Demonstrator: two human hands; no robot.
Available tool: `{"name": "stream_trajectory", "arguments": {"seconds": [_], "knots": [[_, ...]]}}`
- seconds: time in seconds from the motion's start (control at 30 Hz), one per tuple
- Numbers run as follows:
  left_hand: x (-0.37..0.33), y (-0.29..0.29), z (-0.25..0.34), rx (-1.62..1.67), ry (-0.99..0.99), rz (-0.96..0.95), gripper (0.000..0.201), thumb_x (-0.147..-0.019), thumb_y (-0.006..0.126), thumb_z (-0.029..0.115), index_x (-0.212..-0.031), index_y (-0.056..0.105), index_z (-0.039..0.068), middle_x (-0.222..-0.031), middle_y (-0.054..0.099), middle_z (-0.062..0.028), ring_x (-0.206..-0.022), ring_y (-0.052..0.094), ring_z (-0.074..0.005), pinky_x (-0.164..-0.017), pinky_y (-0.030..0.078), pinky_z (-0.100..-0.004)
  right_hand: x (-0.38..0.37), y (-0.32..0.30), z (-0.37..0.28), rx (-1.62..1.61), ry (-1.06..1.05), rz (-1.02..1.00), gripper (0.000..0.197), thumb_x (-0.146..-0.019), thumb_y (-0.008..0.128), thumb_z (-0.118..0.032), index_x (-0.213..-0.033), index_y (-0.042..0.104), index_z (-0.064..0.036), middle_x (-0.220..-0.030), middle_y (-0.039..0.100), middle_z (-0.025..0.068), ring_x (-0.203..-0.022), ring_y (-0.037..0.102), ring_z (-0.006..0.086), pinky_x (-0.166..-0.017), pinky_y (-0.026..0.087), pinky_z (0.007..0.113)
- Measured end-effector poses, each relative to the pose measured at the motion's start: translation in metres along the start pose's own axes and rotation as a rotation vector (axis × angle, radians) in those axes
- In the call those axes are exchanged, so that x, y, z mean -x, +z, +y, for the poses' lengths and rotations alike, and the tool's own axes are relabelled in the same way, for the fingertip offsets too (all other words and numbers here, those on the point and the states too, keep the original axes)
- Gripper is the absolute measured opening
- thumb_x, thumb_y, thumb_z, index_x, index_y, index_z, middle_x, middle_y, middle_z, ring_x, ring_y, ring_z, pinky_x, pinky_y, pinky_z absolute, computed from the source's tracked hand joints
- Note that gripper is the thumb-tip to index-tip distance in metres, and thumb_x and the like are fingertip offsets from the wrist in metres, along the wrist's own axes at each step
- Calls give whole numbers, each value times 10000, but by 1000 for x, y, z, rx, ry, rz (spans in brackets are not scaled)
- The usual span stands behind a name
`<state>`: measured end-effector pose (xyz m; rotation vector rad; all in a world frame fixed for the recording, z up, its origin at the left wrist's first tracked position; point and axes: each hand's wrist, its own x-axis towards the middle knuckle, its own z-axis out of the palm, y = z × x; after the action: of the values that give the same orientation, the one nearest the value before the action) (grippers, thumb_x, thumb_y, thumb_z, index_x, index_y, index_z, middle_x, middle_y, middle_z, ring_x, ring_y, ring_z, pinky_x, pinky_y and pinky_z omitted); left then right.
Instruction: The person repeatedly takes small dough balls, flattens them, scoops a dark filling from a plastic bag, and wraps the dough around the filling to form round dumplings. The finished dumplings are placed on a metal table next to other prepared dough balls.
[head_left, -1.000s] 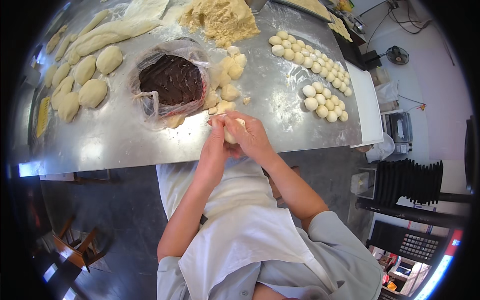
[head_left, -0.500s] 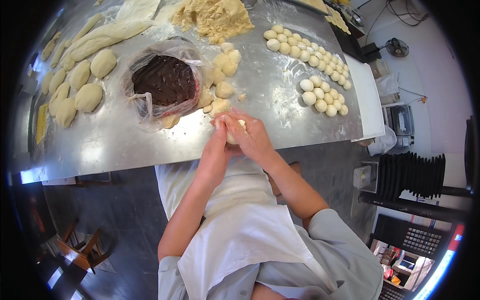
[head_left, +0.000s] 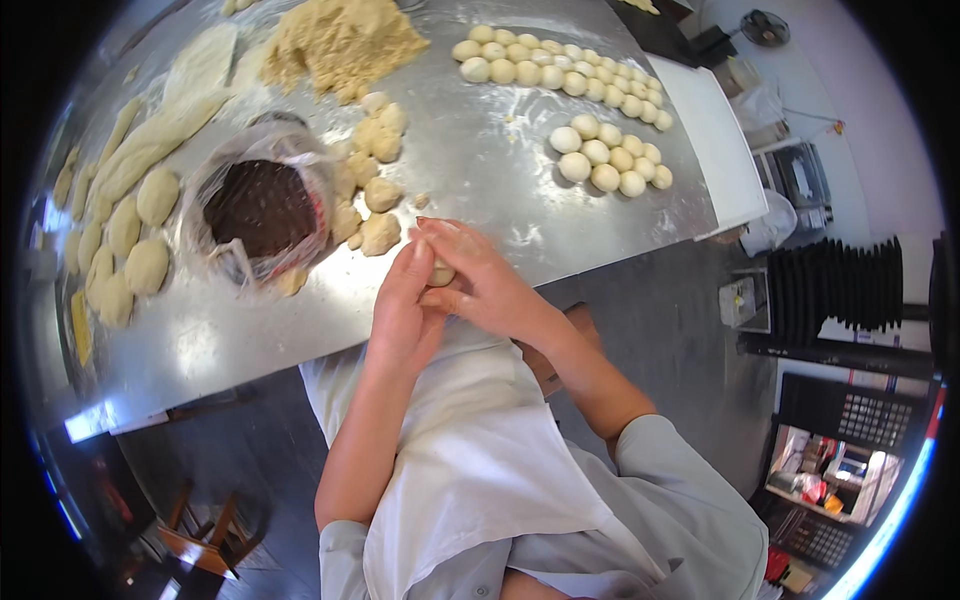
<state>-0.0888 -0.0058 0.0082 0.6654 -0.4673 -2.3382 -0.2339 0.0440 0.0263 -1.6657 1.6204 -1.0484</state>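
Near the front edge of the metal table, both my hands are cupped round a pale dough ball (head_left: 441, 274), which is partly hidden by the fingers. My left hand (head_left: 400, 312) holds it from the left, thumb upward. From the right, my right hand (head_left: 484, 280) closes over it, its fingers reaching across the top. Just beyond lie yellow crumbly dough lumps (head_left: 381, 195). To their left stands a clear plastic bag (head_left: 318, 200), opened wide around dark brown paste (head_left: 258, 208).
Smooth dough balls (head_left: 527, 73) stand in long rows at the back right, with a smaller group (head_left: 604, 152) nearer. A mound of crumbly dough (head_left: 340, 45) sits at the back. Flattened dough pieces (head_left: 148, 266) and a long dough roll (head_left: 150, 150) lie left.
The view has turned, so the table's things appear farther left. My right fingers have straightened over the dough ball, which shows lower between my hands.
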Motion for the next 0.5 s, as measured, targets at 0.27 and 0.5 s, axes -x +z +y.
{"name": "stream_trajectory", "arguments": {"seconds": [0.27, 0.5], "knots": [[-54, 2, -56, -1866, 812, -17, 534, -953, 624, 66, -1459, 487, -31, -1554, 431, -231, -1441, 425, -451, -1220, 322, -540, 20, -49, 57, -659, 411, 398, 398, -988, 708, -111, -1346, 610, 33, -1298, 681, 119, -1247, 628, 182, -1028, 515, 327], [-12, -17, -14, -1438, 1058, 192, 388, -880, 598, -125, -1247, 663, -20, -1340, 630, -191, -1297, 574, -371, -1091, 457, -431, 25, -40, 56, 233, 182, 158, 687, -853, 810, -182, -1480, 545, -88, -1362, 636, 137, -1208, 607, 324, -1062, 489, 400]]}}
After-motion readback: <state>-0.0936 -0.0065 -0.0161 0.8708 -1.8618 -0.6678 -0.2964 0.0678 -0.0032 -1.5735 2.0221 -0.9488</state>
